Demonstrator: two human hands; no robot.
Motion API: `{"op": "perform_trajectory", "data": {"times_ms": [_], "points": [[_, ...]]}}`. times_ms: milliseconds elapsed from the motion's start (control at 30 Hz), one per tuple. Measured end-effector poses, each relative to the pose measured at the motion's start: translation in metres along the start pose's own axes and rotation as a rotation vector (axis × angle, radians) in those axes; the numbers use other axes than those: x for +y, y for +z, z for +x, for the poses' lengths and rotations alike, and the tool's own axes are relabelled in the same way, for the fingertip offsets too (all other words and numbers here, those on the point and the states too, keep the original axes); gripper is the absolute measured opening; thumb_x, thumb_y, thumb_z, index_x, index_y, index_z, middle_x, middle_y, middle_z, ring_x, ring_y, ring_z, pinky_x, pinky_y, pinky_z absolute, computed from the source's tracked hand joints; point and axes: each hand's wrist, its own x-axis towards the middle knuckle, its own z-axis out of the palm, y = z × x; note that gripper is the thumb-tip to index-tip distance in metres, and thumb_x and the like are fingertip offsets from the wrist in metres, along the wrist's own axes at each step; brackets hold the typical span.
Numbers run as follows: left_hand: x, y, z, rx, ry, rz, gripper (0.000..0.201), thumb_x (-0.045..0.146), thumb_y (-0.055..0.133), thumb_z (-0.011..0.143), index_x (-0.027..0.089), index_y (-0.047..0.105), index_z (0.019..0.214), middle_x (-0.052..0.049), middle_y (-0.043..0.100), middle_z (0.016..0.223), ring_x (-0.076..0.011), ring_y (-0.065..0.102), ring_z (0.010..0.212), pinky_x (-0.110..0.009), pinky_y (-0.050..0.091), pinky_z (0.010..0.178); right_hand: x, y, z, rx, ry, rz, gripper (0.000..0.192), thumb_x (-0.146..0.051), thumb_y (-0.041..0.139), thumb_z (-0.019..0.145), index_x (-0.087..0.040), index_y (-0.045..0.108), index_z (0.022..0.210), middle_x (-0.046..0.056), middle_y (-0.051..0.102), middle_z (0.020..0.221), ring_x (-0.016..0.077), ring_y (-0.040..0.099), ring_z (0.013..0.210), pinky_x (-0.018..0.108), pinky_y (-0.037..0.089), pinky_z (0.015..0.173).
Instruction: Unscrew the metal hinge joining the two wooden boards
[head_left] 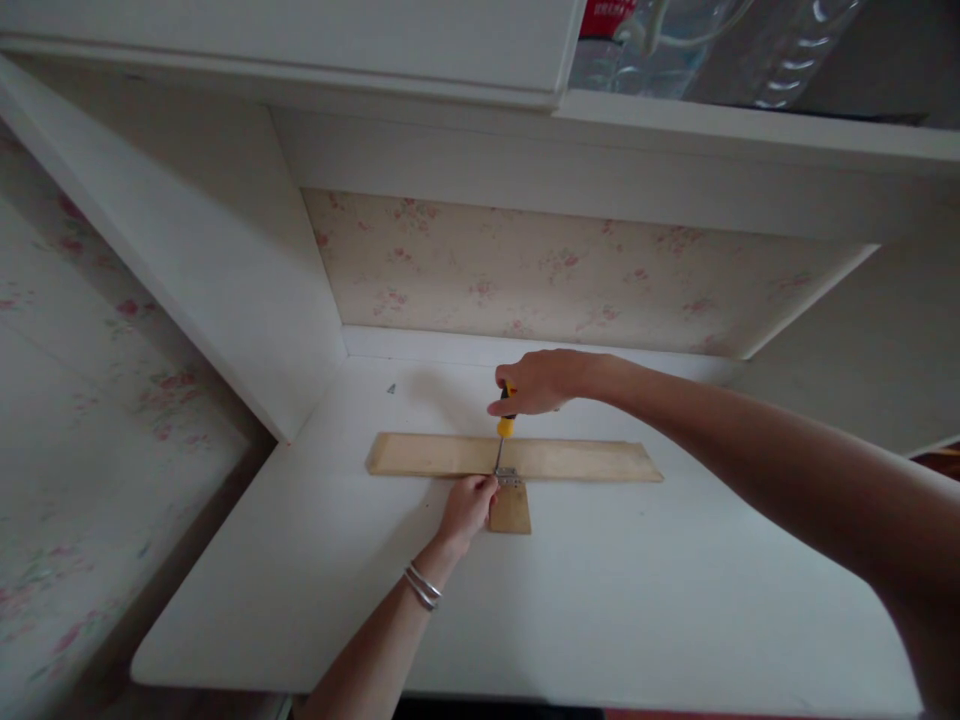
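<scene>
Beside the long plank, a loose screw.

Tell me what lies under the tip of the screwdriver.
The screwdriver, gripped by the right hand, points down at a small metal hinge joining the long plank and short block. The left hand steadies it. Any screw is too small to see.

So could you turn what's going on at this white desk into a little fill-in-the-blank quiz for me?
1. The right hand grips a screwdriver with a ____ and black handle.
2. The screwdriver's tip meets a small metal ____ joining the long wooden strip to the short wooden piece.
3. The left hand has metal bangles on its ____.

Missing words: yellow; hinge; wrist
</scene>
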Motion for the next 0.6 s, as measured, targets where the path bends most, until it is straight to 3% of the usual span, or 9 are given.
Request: {"op": "perform_trajectory", "data": {"times_ms": [100,200,300,400,500,600], "points": [[0.000,-0.001,-0.001,-0.007,0.018,0.008,0.034,0.042,0.050,0.081,0.014,0.059,0.066,0.001,0.052,0.056,-0.0065,0.040,0.041,-0.020,0.024,0.040,-0.003,0.000,0.000,-0.007,0.063,-0.053,0.056,-0.061,0.039,0.083,-0.015,0.068,0.092,0.014,0.068,0.075,0.0251,0.062,0.068,0.033,0.039,0.058],[-0.001,-0.001,-0.001,-0.009,0.023,0.012,0.033,0.042,0.049,0.081,0.014,0.059,0.066,0.001,0.052,0.056,-0.0067,0.040,0.041,-0.020,0.025,0.040,0.000,0.000,-0.004,0.044,-0.095,-0.085,0.039,-0.048,0.051,0.080,-0.021,0.064,0.105,0.012,0.068,0.090,0.0240,0.062,0.075,0.030,0.037,0.057],[-0.001,-0.001,0.000,-0.006,0.018,0.023,0.032,0.041,0.050,0.081,0.014,0.061,0.070,0.001,0.054,0.058,-0.0070,0.041,0.042,-0.020,0.024,0.040,0.006,0.001,-0.009,0.055,-0.172,-0.071,0.035,-0.038,0.055,0.078,-0.026,0.061,0.110,0.008,0.068,0.096,0.0221,0.061,0.077,0.027,0.035,0.055],[-0.001,-0.001,0.001,0.001,0.018,0.037,0.031,0.040,0.050,0.081,0.014,0.061,0.069,0.001,0.055,0.058,-0.0070,0.041,0.043,-0.021,0.024,0.041,0.006,0.003,-0.009,0.074,-0.103,-0.045,0.039,-0.049,0.054,0.079,-0.028,0.060,0.111,0.008,0.068,0.096,0.0235,0.062,0.078,0.028,0.037,0.055],[0.000,-0.002,0.000,0.001,0.020,0.053,0.032,0.040,0.049,0.081,0.014,0.058,0.065,0.002,0.051,0.053,-0.0071,0.040,0.042,-0.021,0.023,0.041,-0.003,0.005,-0.004,0.056,0.058,-0.045,0.060,-0.069,0.040,0.080,-0.020,0.066,0.102,0.014,0.068,0.087,0.0270,0.063,0.074,0.033,0.041,0.059],[0.000,-0.002,0.000,0.005,0.021,0.067,0.033,0.040,0.049,0.081,0.015,0.057,0.062,0.003,0.047,0.049,-0.0076,0.039,0.040,-0.021,0.023,0.041,-0.009,0.005,0.000,0.097,0.093,-0.111,0.064,-0.065,0.031,0.085,-0.015,0.070,0.092,0.019,0.067,0.089,0.0310,0.064,0.081,0.035,0.042,0.061]]}}
